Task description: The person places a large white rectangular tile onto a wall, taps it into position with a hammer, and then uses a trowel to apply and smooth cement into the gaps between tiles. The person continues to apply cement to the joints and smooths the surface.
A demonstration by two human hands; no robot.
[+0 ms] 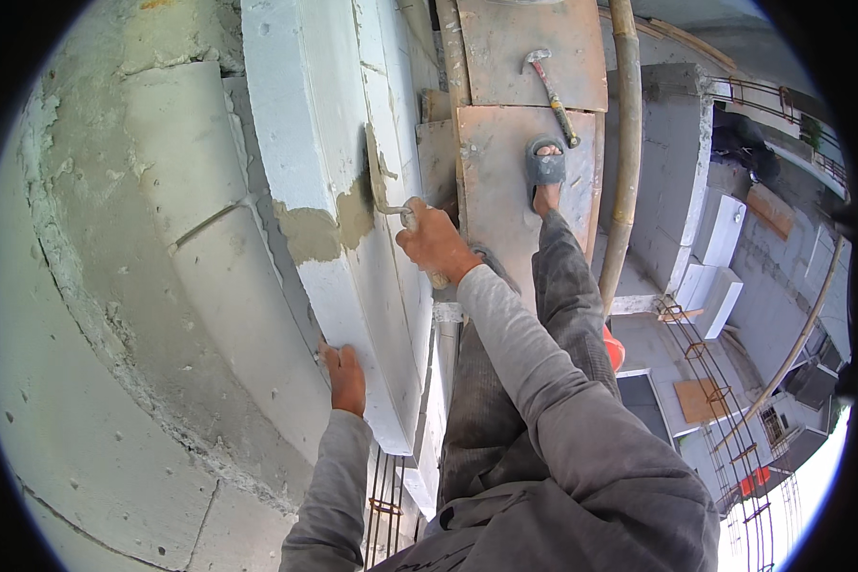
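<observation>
A white lightweight concrete block (pixel 357 329) lies at the near end of a narrow wall of similar blocks (pixel 300 91). Grey wet mortar (pixel 310 234) covers the joint between them and wraps onto the right side face. My right hand (pixel 433 244) is closed round the handle of a trowel. The trowel's blade (pixel 373 164), seen nearly edge-on, is along the wall's right side just beyond the mortar. My left hand (pixel 344 379) grips the near block's left edge, its fingers bent there and the fingertips partly hidden.
I stand on board planks (pixel 529 181) beside a bamboo pole (pixel 623 153). A claw hammer (pixel 550 95) lies past my sandalled foot (pixel 545 162). Left is a grey block wall (pixel 162 286). Rebar cages (pixel 715 381) and an orange helmet-like object (pixel 613 350) are lower right.
</observation>
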